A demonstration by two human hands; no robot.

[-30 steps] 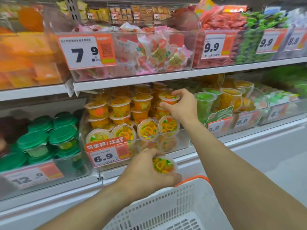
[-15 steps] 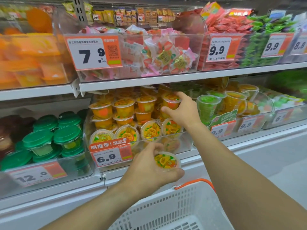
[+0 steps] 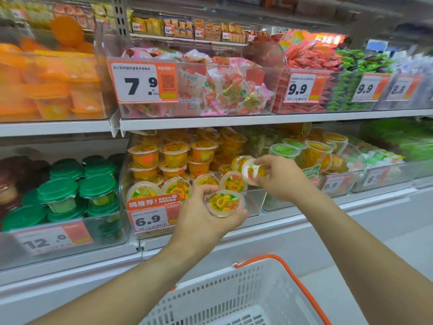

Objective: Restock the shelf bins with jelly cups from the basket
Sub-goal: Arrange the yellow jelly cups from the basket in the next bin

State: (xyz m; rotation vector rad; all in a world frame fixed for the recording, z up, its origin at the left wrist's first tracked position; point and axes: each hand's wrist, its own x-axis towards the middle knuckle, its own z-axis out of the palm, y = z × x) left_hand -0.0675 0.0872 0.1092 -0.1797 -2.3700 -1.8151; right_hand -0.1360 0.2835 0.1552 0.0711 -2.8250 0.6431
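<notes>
Shelf (image 3: 196,124) run, two tiers of clear bins; the target is the lower-tier bin (image 3: 254,202) with the 6.9 price tag (image 3: 153,218) on its front left, already mostly full of orange jelly cups: upright stacks at the back, a row lying on edge against the front wall. White basket (image 3: 234,299) with the orange handle sits below the shelf's front edge, bottom centre; what's left inside it is not visible. Left hand (image 3: 201,219) grips one jelly cup (image 3: 224,203) round its rim, lid facing the camera, just in front of the bin's front wall, beside the tag. Right hand (image 3: 281,177) pinches a second cup (image 3: 253,171) tilted on edge, over the bin's right front corner near the wall shared with the green-cup bin (image 3: 349,184). Judgement: placing step, right cup goes in first. To do it well: drop it into the gap at the right end of the front row, on edge, lid outward to match its neighbours, and don't nudge the back stacks, which look tall and tippy. Keep it out of the green-cup bin. Then follow with the left cup, lifting it over the front wall rather than dragging it across the tag.
</notes>
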